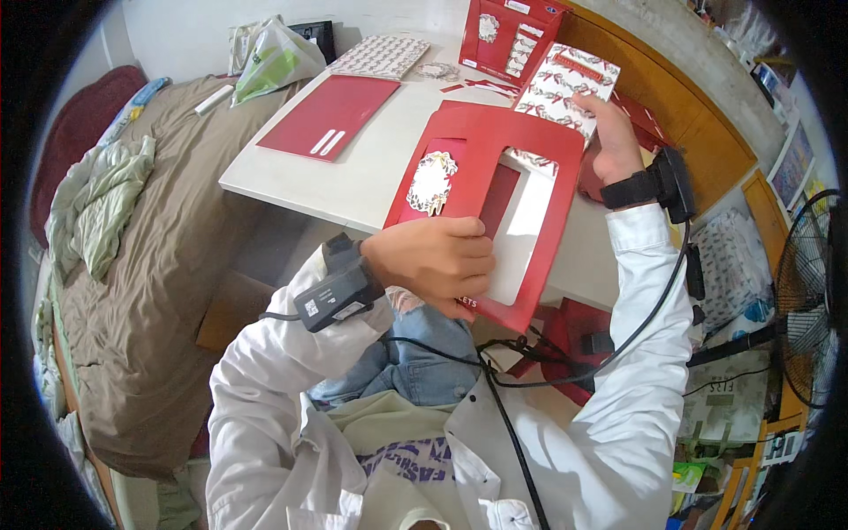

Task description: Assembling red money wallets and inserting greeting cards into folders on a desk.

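Observation:
A red cardboard box (pixel 468 132) with a cut-out window and a white wreath design (pixel 432 183) tilts over the table's front edge. Curled fingers of my left hand (pixel 437 254) grip its lower near part beside the window. Beyond the box's far right corner, my right hand (pixel 616 146) holds a white booklet (pixel 565 84) printed with a red and green garland pattern, thumb on its face. The booklet's lower end goes behind or into the box, and patterned paper shows through the top of the window. The right hand's other fingers are hidden behind the booklet.
On the white table (pixel 265 177) lie a flat red folder (pixel 331 117), patterned sheets (pixel 380 56) and red strips (pixel 490 87). A decorated red box (pixel 512 40) stands at the back. A bed (pixel 150 265) is on the left, a black fan (pixel 804 296) on the right. Black cables (pixel 512 353) cross my lap.

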The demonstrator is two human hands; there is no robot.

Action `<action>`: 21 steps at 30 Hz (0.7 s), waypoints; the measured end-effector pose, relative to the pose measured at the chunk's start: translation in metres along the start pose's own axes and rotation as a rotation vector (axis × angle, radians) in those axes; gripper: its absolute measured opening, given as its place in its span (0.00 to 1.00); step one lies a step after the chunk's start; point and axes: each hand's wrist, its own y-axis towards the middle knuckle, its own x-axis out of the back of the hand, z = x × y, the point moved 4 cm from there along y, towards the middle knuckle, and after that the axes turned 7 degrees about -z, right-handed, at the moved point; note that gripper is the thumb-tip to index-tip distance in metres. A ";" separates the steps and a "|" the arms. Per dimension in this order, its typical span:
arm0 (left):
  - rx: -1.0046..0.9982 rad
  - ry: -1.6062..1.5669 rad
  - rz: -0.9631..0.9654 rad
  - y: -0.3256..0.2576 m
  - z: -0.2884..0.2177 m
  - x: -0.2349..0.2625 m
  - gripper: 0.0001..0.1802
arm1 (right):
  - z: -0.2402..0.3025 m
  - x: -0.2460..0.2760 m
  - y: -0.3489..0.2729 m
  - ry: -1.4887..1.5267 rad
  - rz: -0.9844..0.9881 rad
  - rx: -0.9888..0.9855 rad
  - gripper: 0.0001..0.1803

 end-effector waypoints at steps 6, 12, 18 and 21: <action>0.044 -0.125 -0.089 -0.004 0.015 -0.010 0.25 | -0.041 0.023 0.014 0.065 -0.079 -0.229 0.14; 0.121 -0.249 -0.178 -0.014 0.027 -0.024 0.23 | -0.059 0.019 0.006 -0.060 -0.037 -0.192 0.15; 0.159 -0.243 -0.147 -0.014 0.033 -0.022 0.21 | -0.072 0.031 0.015 -0.093 -0.031 -0.254 0.16; 0.163 -0.268 -0.191 -0.016 0.039 -0.021 0.21 | -0.074 0.033 0.015 -0.052 -0.039 -0.294 0.17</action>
